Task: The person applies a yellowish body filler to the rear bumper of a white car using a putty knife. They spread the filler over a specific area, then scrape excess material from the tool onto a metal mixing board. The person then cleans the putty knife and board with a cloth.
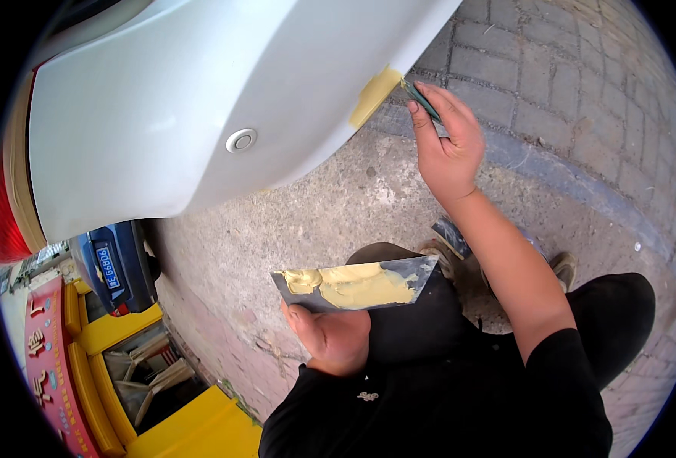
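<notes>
We stretch the bare right forearm (509, 259) toward the pale silver, curved car bumper (162, 114), and the right hand (452, 145) sits just outside the bumper's edge, thumb opposed to the fingers. It pinches a thin, dark green, flat spreader (427, 106), whose tip is at the smooth, pale yellow paste patch (374, 95) on that edge (whether it actually presses there, we cannot tell). Nearer to our body than the bumper, the left hand (334, 340) is turned palm up; it supports and grasps a grey, flat, four-sided plate (423, 273) from below, its fingers mostly hidden. Counting, we find one spreader, one plate, one patch on the bumper, one thick, creamy yellow paste mass (364, 284) spread across the plate, and one round, silver-rimmed disc (241, 140) set in the bumper. One dark blue car (132, 263) shows past the bumper, on our left.
</notes>
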A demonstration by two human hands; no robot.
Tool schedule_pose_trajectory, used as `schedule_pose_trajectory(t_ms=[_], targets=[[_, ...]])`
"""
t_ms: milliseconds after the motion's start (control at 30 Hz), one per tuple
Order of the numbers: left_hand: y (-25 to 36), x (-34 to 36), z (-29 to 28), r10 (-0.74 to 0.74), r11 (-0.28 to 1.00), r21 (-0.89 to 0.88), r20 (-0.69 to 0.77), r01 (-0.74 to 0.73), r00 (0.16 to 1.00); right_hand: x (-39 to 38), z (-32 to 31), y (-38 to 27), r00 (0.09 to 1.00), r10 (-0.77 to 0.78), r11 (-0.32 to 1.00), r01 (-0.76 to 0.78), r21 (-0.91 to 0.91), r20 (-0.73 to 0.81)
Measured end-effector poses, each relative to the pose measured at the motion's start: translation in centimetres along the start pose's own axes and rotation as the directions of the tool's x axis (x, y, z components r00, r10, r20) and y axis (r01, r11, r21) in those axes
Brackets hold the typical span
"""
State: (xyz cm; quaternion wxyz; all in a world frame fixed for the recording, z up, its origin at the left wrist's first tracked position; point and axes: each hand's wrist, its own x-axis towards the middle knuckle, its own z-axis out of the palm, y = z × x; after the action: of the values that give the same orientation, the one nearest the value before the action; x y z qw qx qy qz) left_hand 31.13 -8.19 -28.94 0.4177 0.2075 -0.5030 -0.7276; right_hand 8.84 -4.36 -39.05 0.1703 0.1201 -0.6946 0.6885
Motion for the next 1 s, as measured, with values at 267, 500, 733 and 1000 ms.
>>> schedule_pose_trajectory(t_ms=[267, 500, 733, 1000], targets=[[0.3, -0.4, -0.3, 0.026, 1.0, -0.003, -0.033, -0.026, 0.999, -0.2, 1.2, -0.2, 0.997, -0.059, 0.998, 0.057, -0.039, -0.055], [0.2, -0.4, -0.4, 0.0, 1.0, -0.018, -0.055, -0.001, 0.998, -5.1, 2.3, -1.8, 0.979, -0.067, 0.994, 0.05, 0.093, 0.194], [0.1, -0.4, -1.2, -0.012, 0.999, -0.049, 0.001, 0.012, 1.0, -2.3, -0.2, -1.2, 0.961, -0.201, 0.979, 0.206, -0.009, 0.188], [0.1, -0.5, -0.9, 0.005, 0.999, -0.051, -0.063, -0.008, 0.998, 3.4, -1.3, -1.2, 0.925, -0.33, 0.899, 0.369, -0.235, 0.189]])
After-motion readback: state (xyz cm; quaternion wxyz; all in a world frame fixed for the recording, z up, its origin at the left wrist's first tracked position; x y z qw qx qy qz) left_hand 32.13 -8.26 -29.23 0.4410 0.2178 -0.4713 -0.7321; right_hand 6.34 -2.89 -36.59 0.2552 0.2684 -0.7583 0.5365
